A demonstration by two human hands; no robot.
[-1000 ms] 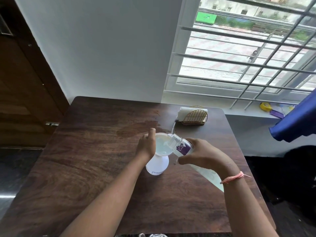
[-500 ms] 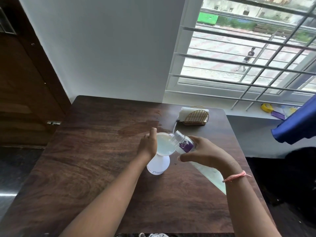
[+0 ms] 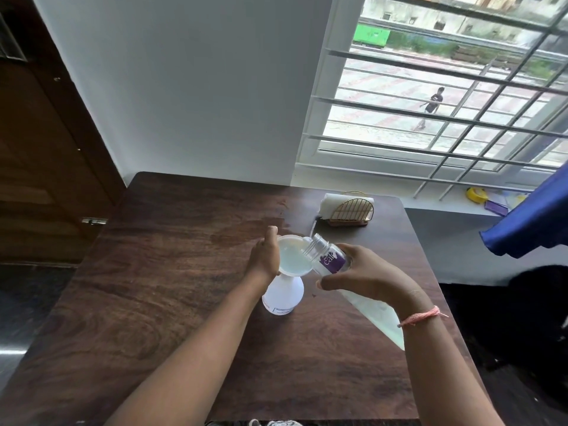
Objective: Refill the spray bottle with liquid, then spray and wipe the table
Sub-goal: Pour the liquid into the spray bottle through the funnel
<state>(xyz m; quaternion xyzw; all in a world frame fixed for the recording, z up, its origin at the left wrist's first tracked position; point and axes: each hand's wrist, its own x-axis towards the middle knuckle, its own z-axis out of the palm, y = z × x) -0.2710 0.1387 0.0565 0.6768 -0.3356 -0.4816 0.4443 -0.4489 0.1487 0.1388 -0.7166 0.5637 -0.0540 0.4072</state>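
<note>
Left hand (image 3: 263, 256) still steadying funnel (image 3: 292, 256), right hand (image 3: 365, 276) still gripping refill bottle (image 3: 330, 258) — tilt unchanged

Dark wooden table (image 3: 153, 287), white spray bottle (image 3: 283, 295) upright with funnel (image 3: 292, 256) on top, left hand (image 3: 264, 256) gripping the funnel's rim, right hand (image 3: 365, 278) tilting clear refill bottle (image 3: 327, 256) into it, napkin holder (image 3: 349, 212) behind.

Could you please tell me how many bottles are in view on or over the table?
2: the spray bottle stands mid-table under the funnel; the refill bottle is tilted over it in the right hand.
</note>
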